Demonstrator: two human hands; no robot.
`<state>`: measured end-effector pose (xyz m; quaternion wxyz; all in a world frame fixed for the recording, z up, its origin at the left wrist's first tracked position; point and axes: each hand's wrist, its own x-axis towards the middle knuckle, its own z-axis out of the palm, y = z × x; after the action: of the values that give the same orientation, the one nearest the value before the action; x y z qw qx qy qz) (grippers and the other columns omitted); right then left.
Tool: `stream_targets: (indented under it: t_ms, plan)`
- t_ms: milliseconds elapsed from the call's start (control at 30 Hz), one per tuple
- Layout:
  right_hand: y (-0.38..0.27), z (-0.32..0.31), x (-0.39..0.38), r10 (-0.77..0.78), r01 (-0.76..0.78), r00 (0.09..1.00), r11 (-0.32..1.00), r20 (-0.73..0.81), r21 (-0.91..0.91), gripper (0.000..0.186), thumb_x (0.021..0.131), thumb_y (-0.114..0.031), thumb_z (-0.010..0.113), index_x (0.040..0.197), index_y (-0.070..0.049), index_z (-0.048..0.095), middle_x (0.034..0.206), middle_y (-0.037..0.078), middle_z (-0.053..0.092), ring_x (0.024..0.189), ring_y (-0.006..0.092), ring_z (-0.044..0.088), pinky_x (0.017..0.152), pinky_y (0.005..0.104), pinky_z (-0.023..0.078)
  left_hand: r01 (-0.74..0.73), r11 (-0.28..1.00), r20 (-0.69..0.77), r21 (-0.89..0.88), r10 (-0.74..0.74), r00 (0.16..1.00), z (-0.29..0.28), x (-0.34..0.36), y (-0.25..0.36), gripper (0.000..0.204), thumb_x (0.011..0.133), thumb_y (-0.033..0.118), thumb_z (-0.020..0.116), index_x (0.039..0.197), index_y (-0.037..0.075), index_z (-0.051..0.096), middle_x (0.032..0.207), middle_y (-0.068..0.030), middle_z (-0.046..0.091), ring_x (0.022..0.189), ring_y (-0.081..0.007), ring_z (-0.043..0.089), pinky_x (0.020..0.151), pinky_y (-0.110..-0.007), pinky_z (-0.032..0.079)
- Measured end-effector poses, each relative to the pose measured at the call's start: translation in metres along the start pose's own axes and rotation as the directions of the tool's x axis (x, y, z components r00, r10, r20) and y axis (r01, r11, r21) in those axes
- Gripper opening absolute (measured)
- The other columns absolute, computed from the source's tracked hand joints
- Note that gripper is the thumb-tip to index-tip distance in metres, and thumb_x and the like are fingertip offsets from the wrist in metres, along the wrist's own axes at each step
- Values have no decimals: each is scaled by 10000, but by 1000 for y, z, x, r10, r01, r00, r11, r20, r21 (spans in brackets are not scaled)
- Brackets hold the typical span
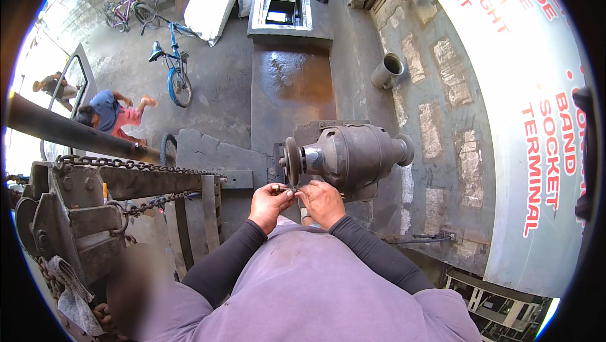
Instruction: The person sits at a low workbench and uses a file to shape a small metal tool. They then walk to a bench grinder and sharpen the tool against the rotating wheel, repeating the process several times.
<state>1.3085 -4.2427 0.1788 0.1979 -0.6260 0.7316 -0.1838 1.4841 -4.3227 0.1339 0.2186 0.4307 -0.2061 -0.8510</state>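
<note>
A grey bench grinder (pixel 356 153) stands directly in front of me, and its upright round wheel (pixel 291 160) faces its left end. Just below the wheel, my left hand (pixel 266 207) and my right hand (pixel 324 203) meet, fingers pinched together. Between the fingertips is a small dark metal piece (pixel 294 190), close to the wheel's lower edge. Whether it touches the wheel I cannot tell, and its exact kind is too small to make out. A gold-coloured bit shows at my left fingers. Both forearms wear dark sleeves.
A steel beam frame (pixel 145 178) with a rusty chain (pixel 136 165) runs along my left. Beyond it a person in a blue shirt (pixel 106 107) crouches near a blue bicycle (pixel 173 64). Ahead lies a metal-rimmed basin (pixel 254 23); a pipe (pixel 386 72) and a printed banner (pixel 505 134) are at right.
</note>
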Motion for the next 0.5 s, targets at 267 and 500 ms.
stream_targets:
  t_ms: [267,500]
  plan:
    - [0,0,5,46,-47,998,999,33,16,277,1034,-285,690,944,-45,796,947,167,760,955,365,738,871,473,603,36,999,-14,-14,-37,999,0,5,2,98,1014,-16,753,1070,14,679,1033,-80,753,967,-199,773,857,-315,660]
    - [5,5,6,65,-67,997,997,51,25,305,1039,-310,687,950,-43,805,967,177,768,955,383,737,873,489,602,77,997,-29,-27,-78,997,-1,8,1,80,1020,0,754,1065,17,689,1033,-77,755,951,-190,768,861,-311,658]
